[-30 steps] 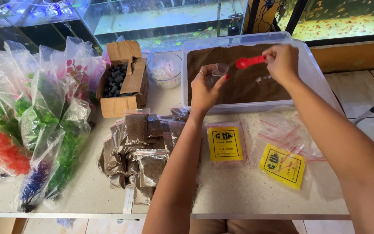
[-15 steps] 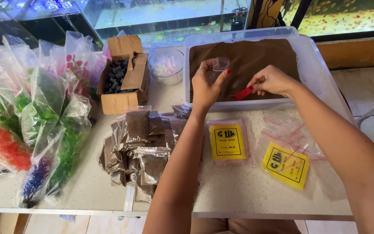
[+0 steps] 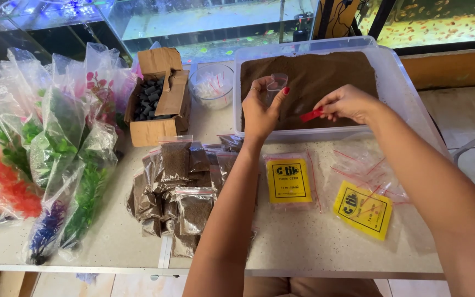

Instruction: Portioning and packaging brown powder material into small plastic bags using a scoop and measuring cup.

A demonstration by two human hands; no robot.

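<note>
My left hand (image 3: 262, 107) pinches a small clear zip bag (image 3: 275, 84) and holds it upright over a clear plastic tub (image 3: 391, 71) filled with brown powder (image 3: 314, 77). My right hand (image 3: 347, 103) grips a small red scoop (image 3: 310, 115) low over the powder, just right of the bag. A heap of filled brown packets (image 3: 180, 187) lies on the table in front of the tub, to the left of my left forearm.
Two packs of empty zip bags with yellow labels (image 3: 288, 180) (image 3: 363, 210) lie on the white table (image 3: 303, 242). A cardboard box of dark pieces (image 3: 155, 99) and a round clear container (image 3: 211, 85) stand left of the tub. Bagged plastic plants (image 3: 45, 154) fill the left side. Aquariums stand behind.
My right hand has come down from above the tub with the red scoop, toward the powder surface. My left hand has kept the small bag in nearly the same place.
</note>
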